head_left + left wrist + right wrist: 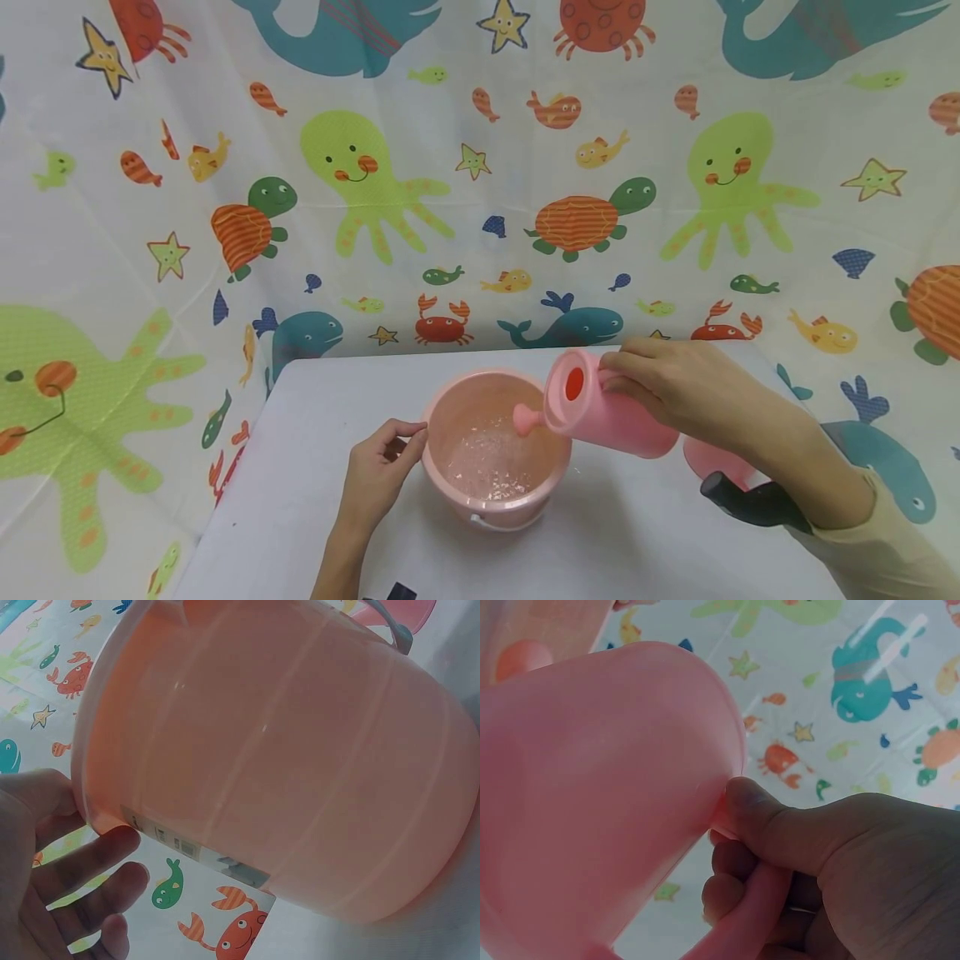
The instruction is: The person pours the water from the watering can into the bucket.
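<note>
A pink bucket (442, 492) stands upright on the white table, with rippling water (491, 462) inside it. My left hand (381, 471) pinches the bucket's rim on the left side; in the left wrist view its other fingers (97, 877) are spread beside the bucket wall (262, 750). Gripped by its handle in my right hand (667, 383), a pink watering can (615, 421) tilts toward the bucket. Its spout (527, 419) reaches over the bucket's right side. The right wrist view shows the thumb and curled fingers (727, 896) round the can's handle (750, 915).
A pink object (716, 460), partly hidden behind the right forearm, sits on the table (300, 450) at the right. A white bail handle (506, 525) hangs at the bucket's front. Behind the table hangs a sea-animal curtain (450, 183).
</note>
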`<state>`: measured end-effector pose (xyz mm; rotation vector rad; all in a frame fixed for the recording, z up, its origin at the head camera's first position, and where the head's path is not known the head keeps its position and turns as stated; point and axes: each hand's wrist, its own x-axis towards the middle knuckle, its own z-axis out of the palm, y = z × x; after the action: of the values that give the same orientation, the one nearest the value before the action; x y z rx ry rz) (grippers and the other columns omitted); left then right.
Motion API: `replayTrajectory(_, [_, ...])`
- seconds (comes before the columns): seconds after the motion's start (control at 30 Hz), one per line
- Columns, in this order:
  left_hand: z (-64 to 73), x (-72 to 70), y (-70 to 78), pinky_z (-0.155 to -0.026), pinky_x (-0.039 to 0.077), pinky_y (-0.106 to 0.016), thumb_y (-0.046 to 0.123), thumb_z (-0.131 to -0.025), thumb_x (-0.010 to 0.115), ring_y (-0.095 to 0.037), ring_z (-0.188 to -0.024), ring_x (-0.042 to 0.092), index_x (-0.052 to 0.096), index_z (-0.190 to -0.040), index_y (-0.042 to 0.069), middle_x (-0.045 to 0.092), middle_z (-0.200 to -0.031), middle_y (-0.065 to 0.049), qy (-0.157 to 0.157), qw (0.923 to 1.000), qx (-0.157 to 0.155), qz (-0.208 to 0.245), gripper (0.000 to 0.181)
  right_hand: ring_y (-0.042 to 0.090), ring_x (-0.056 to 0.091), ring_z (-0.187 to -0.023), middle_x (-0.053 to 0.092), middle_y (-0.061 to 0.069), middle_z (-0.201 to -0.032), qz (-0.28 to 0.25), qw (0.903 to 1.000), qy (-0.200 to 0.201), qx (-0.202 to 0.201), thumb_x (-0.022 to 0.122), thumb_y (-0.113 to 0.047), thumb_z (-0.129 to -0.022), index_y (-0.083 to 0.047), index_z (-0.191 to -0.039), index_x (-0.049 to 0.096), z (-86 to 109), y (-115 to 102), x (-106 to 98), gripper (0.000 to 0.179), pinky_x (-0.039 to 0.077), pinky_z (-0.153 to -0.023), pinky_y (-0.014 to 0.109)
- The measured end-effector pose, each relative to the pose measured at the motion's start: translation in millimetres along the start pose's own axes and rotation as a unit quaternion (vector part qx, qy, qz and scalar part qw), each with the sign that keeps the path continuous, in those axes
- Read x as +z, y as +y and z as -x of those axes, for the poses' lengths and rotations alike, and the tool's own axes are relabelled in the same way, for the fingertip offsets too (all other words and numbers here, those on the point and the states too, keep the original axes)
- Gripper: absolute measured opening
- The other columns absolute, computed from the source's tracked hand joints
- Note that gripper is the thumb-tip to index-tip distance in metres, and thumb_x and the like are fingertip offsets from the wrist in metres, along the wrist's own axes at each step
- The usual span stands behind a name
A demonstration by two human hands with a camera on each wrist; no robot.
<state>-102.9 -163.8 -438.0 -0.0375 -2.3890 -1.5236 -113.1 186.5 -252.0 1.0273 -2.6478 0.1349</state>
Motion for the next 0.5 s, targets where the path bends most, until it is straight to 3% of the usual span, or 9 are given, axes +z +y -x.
replayTrajectory(0.5, [-0.5,0.0,-0.7,-0.060,0.049,-0.021,0.028,-0.093,0.072,-0.009,-0.070,0.061,0.075,-0.099,0.016,0.078,-0.094,0.002,0.000,1.0000,0.000,0.006,0.014,0.007,0.058,-0.072,0.066,-0.006,-0.088,0.003,1.0000,0.001,-0.006,0.085,-0.021,-0.079,-0.020,-0.111,0.074,-3.1,-1.6,0.0,0.034,0.055,-0.064,0.026])
